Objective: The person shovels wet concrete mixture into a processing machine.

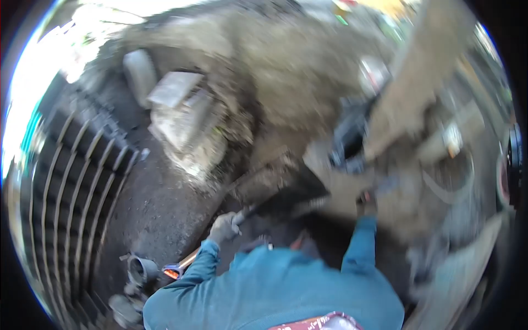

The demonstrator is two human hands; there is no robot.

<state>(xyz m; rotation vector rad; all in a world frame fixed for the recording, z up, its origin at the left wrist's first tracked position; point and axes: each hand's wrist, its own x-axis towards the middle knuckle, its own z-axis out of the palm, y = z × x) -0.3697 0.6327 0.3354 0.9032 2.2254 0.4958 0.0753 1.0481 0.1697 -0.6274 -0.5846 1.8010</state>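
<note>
My left hand (223,226), in a pale grey glove, is wrapped round the shaft of a shovel (294,192) close to its blade. The dark blade points away to the right, with brown soil (269,179) lying at its far side. Under my left forearm the shaft runs back to an orange and blue handle end (172,270). My right hand (366,203) is stretched forward, apart from the shovel, beyond the blade's right edge. Motion smears its fingers, and I cannot tell whether they hold anything. Blue-green sleeves cover both arms.
A metal grid (77,192) stands at the left. Ahead are stacked pale blocks (184,118) and a large sandy mound (313,66). A broad beam-like piece (418,77) slants in at upper right, beside a dark bag-like object (349,135). Grey pipe pieces (142,270) lie at lower left.
</note>
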